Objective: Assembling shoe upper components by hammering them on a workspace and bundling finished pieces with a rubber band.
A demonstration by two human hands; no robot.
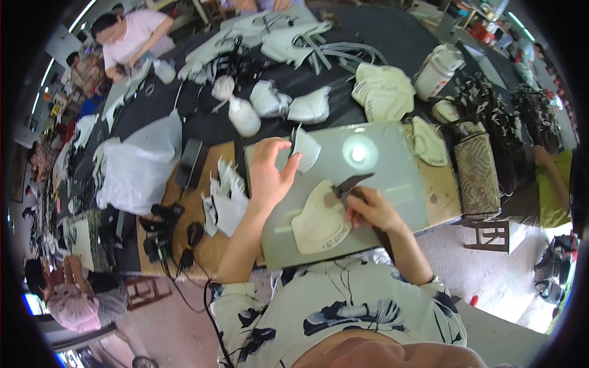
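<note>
My left hand [271, 172] is raised over the left side of a glass-like board [392, 172]. Its thumb and index finger close on the edge of a small curved white piece [308, 151] with a dark edge. My right hand [375, 211] is closed over the board's middle, its fingers at a dark, flat, pointed strip [356, 181]. What kind of thing the strip is, I cannot make out. Beneath that strip lies a cream, rounded template [320, 224] with handwriting along its lower edge, partly covered by the right fingers.
Beyond the board stand a white squeeze bottle [243, 118] and stacked white pieces [310, 105]. Several cream templates [383, 92] lie near a large white bottle [438, 72]. White pieces [227, 205], a plastic bag [141, 165] and cables sit left; a patterned box [477, 175] right. Other people work around.
</note>
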